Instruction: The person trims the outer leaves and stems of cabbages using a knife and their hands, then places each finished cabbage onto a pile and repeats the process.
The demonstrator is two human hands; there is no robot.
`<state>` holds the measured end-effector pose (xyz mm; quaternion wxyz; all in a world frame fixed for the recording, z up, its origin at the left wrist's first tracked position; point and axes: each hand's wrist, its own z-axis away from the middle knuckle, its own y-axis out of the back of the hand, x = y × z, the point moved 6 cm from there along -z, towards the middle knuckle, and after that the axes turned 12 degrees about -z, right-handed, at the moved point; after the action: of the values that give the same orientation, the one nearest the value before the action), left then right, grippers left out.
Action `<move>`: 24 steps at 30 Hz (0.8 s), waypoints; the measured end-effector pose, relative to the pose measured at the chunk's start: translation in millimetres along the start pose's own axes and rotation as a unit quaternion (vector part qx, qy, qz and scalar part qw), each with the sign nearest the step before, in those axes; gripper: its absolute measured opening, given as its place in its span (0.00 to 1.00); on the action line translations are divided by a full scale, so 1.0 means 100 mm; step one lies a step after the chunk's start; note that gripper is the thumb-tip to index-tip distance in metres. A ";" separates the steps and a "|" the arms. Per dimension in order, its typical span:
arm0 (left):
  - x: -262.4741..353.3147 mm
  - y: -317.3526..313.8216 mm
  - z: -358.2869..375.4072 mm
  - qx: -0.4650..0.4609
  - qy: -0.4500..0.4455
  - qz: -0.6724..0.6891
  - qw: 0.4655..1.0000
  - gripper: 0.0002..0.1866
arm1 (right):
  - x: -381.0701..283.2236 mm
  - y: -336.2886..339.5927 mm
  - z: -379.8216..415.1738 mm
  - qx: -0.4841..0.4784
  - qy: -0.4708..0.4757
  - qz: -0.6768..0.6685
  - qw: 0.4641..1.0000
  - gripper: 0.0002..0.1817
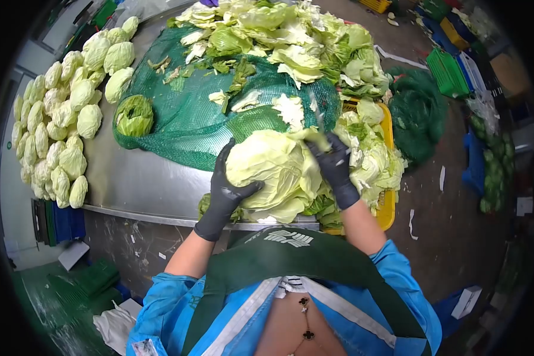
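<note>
A large pale green cabbage [267,163] with loosened outer leaves is in front of me, at the near edge of the metal table. My left hand [226,184], in a black glove, grips its left side with the thumb across the front. On the other side, my gloved right hand [336,166] is closed round a knife [315,110], whose narrow blade points away from me and is blurred. A cabbage leaf [314,139] lies against the fingers of that hand. Beyond the cabbage, a green mesh sack [184,118] is spread out with leaf scraps on it.
Trimmed cabbages [71,113] are piled at the left of the metal table [148,184]. One darker green cabbage [134,115] rests by the sack. Loose leaves [291,41] heap up at the back. A yellow crate [388,207] holding leaves stands right, near bundled green netting [418,113].
</note>
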<state>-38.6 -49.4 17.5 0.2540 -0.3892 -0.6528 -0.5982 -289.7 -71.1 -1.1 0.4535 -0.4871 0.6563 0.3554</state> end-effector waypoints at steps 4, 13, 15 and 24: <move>0.18 0.07 -0.05 -0.021 -0.061 0.069 0.995 0.56 | 0.30 0.79 -0.35 -0.033 -0.034 0.354 0.934 0.18; 0.87 0.15 -0.14 -0.138 -0.297 0.188 0.926 0.54 | -0.35 0.23 0.28 -0.121 -0.306 -0.358 0.874 0.45; 0.66 0.01 -0.18 -0.224 -0.119 0.492 0.832 0.54 | -0.23 0.21 0.23 -0.123 -0.261 -0.391 0.874 0.46; 0.29 -0.32 -0.10 -0.103 0.203 0.581 0.782 0.31 | -0.20 0.32 0.21 -0.115 -0.258 -0.279 0.918 0.33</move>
<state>-82.5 -52.5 23.9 0.6382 -0.5882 -0.1707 -0.4665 -313.3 -36.5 11.6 0.6288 -0.5904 0.3087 0.4009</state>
